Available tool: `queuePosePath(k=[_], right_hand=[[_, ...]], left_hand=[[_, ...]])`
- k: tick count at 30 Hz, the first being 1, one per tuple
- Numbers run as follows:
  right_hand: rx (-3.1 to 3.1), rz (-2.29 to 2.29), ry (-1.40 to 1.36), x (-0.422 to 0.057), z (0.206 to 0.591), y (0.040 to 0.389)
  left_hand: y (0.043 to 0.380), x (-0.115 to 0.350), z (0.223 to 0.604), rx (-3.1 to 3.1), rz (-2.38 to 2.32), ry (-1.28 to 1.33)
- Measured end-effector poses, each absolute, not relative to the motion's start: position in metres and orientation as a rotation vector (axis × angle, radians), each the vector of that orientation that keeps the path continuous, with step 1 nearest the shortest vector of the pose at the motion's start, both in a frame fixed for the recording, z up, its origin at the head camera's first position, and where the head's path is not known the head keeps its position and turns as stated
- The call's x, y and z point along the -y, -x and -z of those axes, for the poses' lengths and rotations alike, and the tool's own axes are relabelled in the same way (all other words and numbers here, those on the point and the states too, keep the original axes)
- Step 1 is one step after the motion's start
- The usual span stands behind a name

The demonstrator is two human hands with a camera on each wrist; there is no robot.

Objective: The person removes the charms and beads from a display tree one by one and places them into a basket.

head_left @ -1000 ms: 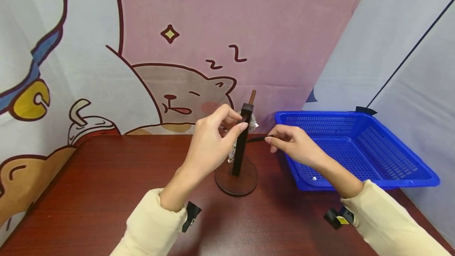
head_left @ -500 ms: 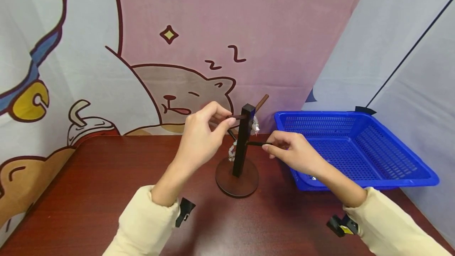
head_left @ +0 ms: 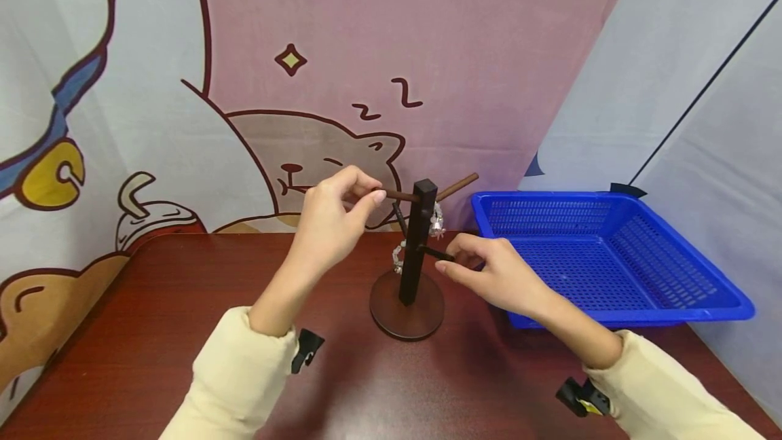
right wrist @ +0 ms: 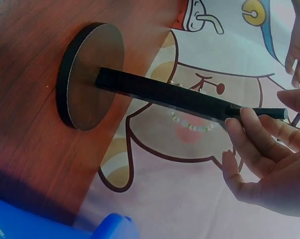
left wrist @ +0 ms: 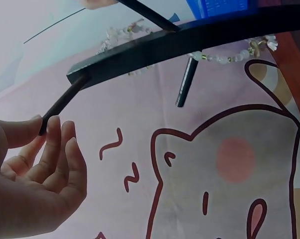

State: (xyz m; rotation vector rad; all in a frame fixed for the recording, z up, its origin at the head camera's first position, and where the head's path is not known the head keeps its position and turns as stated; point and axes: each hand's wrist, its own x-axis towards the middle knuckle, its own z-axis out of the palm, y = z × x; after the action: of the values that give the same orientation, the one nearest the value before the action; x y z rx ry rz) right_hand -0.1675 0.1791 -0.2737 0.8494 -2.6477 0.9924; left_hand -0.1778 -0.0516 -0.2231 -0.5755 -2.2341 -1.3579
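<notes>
Two cream sleeves (head_left: 238, 365) are stretched over the dark red counter (head_left: 183, 331), a small black device (head_left: 307, 350) seen at each wrist. And at the stand, both hands are engaged! By the left hand (head_left: 339, 216), the upper left peg (head_left: 397, 194) is held near its outer end, thumb against fingertips, a narrow grip. By the right hand (head_left: 491, 273), the lower right peg (head_left: 435, 252) is pinched, the grip narrow there too. Between the hands, the black post (head_left: 417, 243) is seated upright on a round brown base (head_left: 389, 311), planted on the counter. Round the back: one beaded bracelet (head_left: 437, 221) is seen just beneath the upper right peg (head_left: 459, 186), close to the post; another bracelet (head_left: 398, 259) is hung lower, by the lower left peg (head_left: 399, 214). Over to the right, a blue mesh basket (head_left: 660, 316) is set down. Behind everything, a cloth (head_left: 489, 39) is hung, printed with a sleeping bear (head_left: 269, 134) against pink.
</notes>
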Motion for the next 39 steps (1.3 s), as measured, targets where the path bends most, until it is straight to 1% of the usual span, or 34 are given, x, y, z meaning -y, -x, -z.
queuePosePath(k=[13,39], right_hand=[[2.564,-0.948,-0.984,-0.169,0.275,0.164],[2.512,-0.857,-1.112,-0.161,0.275,0.165]], left_hand=[[0.192,0.059,0.221,2.299,1.349,0.566],[0.206,0.065,0.216,2.411,1.371,0.508]])
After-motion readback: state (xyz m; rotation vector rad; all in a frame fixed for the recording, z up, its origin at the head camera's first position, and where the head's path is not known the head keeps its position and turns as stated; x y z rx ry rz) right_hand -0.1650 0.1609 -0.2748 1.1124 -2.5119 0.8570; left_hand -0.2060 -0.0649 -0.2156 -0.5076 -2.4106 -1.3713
